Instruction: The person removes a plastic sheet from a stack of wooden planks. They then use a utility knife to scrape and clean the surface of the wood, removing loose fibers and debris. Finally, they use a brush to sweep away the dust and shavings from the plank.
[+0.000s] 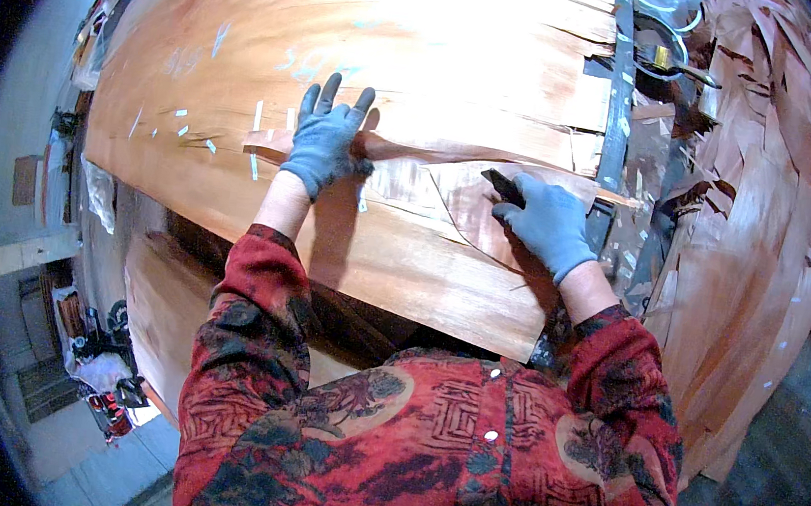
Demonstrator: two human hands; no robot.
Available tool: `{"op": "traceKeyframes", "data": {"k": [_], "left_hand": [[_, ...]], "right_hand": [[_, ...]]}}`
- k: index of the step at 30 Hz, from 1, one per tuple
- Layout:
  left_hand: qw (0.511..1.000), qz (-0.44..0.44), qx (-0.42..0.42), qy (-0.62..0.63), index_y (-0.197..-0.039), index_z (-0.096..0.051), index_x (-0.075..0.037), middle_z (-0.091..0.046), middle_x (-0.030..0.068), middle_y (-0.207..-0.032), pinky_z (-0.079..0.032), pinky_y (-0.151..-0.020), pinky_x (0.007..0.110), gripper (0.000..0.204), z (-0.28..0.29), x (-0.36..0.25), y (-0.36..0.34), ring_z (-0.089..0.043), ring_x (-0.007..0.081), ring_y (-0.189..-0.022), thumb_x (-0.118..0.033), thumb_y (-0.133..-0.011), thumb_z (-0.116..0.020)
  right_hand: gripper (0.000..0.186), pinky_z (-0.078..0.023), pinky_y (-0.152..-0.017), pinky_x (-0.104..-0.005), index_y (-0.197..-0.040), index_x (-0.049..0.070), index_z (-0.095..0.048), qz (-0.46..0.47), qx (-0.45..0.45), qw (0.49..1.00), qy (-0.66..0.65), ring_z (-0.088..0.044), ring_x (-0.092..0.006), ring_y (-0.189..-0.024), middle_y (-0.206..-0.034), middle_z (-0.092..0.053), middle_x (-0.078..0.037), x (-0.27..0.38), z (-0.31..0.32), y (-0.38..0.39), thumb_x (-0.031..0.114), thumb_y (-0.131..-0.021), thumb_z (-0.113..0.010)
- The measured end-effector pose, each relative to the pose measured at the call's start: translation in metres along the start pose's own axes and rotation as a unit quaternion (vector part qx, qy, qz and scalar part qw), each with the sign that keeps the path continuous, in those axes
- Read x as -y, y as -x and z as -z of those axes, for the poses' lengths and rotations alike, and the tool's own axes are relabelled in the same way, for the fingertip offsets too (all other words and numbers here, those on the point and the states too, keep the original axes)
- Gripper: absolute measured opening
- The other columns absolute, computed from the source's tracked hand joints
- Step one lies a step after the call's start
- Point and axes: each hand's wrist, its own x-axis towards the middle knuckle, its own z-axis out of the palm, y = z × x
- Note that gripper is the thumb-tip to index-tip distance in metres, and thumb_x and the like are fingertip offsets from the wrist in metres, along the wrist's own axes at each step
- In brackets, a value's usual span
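My left hand [323, 141], in a grey-blue glove, rests on a wide veneer sheet [177, 71] with fingers spread, touching a narrow reddish strip [406, 151] that runs across it. My right hand [545, 226], gloved too, grips a small black flat blade-like tool [499, 186] over the right end of a pale veneer piece [460, 200] with a curved edge, just below the strip. Short bits of light tape [259, 114] dot the sheet, which has split edges at the right.
Torn veneer scraps [753, 240] are heaped at the right beside a dark rail [621, 68], with a round dark container and brush [661, 58] near the top. A lower veneer stack [158, 306] shows at lower left, with assorted clutter [105, 380] on the floor beyond.
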Motion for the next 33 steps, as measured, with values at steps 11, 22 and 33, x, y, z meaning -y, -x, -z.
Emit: {"op": "traceKeyframes", "data": {"k": [11, 22, 33], "left_hand": [[0.934, 0.253, 0.213, -0.136, -0.101, -0.063, -0.013, -0.066, 0.0106, -0.085, -0.038, -0.089, 0.042, 0.033, 0.007, 0.039, 0.169, -0.057, 0.0274, -0.1, -0.026, -0.071, -0.066], [0.963, 0.056, -0.129, 0.23, -0.14, -0.019, 0.0, -0.021, 0.0217, -0.144, -0.016, -0.108, 0.048, 0.082, -0.03, -0.14, 0.035, -0.016, 0.04, -0.134, -0.027, -0.077, -0.063], [0.98, 0.009, -0.132, 0.15, -0.133, -0.034, 0.003, -0.03, 0.0209, -0.14, -0.012, -0.109, 0.05, 0.067, -0.027, -0.157, 0.022, -0.023, 0.0367, -0.132, -0.027, -0.077, -0.055]], "right_hand": [[0.034, -0.048, -0.069, -0.043, -0.09, 0.008, -0.062, 0.016, -0.008, 1.0, -0.024, -0.062, -0.0344, -0.076, -0.08, -0.064, -0.017, -0.002, -0.006, -0.002, 0.039, -0.075, -0.064], [0.032, -0.048, -0.069, -0.044, -0.091, 0.012, -0.06, 0.03, -0.041, 0.999, -0.015, -0.063, -0.0342, -0.078, -0.084, -0.064, -0.016, -0.002, -0.014, -0.002, 0.04, -0.076, -0.063], [0.042, -0.05, -0.062, -0.0425, -0.111, 0.011, -0.053, -0.076, -0.271, 0.96, 0.001, -0.064, -0.0325, -0.072, -0.083, -0.065, -0.014, -0.098, 0.032, 0.046, 0.036, -0.079, -0.064]]}}
